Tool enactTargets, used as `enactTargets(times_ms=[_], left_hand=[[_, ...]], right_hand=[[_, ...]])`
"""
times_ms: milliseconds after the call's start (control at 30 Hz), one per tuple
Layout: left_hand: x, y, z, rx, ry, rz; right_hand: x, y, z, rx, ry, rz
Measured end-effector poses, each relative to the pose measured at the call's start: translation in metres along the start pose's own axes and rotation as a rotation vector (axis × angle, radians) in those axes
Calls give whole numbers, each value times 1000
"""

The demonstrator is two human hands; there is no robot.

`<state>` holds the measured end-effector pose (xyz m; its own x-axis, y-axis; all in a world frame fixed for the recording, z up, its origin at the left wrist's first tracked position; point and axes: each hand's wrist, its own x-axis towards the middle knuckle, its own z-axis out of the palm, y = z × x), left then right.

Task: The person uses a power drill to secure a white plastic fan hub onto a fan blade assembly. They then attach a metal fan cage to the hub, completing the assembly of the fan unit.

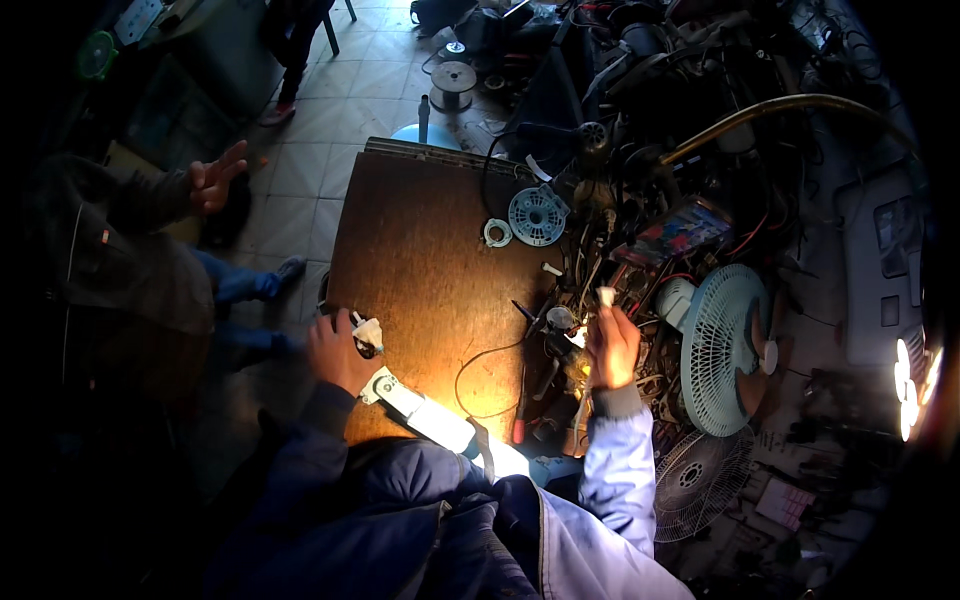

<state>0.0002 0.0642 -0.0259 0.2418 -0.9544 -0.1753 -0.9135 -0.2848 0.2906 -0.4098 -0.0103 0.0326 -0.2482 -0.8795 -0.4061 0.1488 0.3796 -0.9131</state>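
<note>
At the table's left edge, my left hand [340,352] is closed round a small white plastic part [369,332] with a dark piece in it; the fingers hide some of it. Just below that hand, a long white plastic piece [405,401] with a rounded, jointed end slants toward my lap, brightly lit. My right hand [612,350] is raised over the cluttered right side of the table, pinching a small whitish piece [606,296] between the fingertips. A thin dark cable [460,378] curls across the wooden table [430,250] between the hands.
A round light-blue slotted cover [538,215] and a white ring [497,233] lie toward the far right of the table. Tools and wires crowd its right side, beside a pale-blue fan grille [722,350]. A person [130,270] stands at the left with one hand raised.
</note>
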Motion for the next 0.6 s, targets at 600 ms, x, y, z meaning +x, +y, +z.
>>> enactTargets(times_ms=[600], left_hand=[[3,-1,7,-32,56,-23]], right_hand=[[198,49,24,152,65,39]])
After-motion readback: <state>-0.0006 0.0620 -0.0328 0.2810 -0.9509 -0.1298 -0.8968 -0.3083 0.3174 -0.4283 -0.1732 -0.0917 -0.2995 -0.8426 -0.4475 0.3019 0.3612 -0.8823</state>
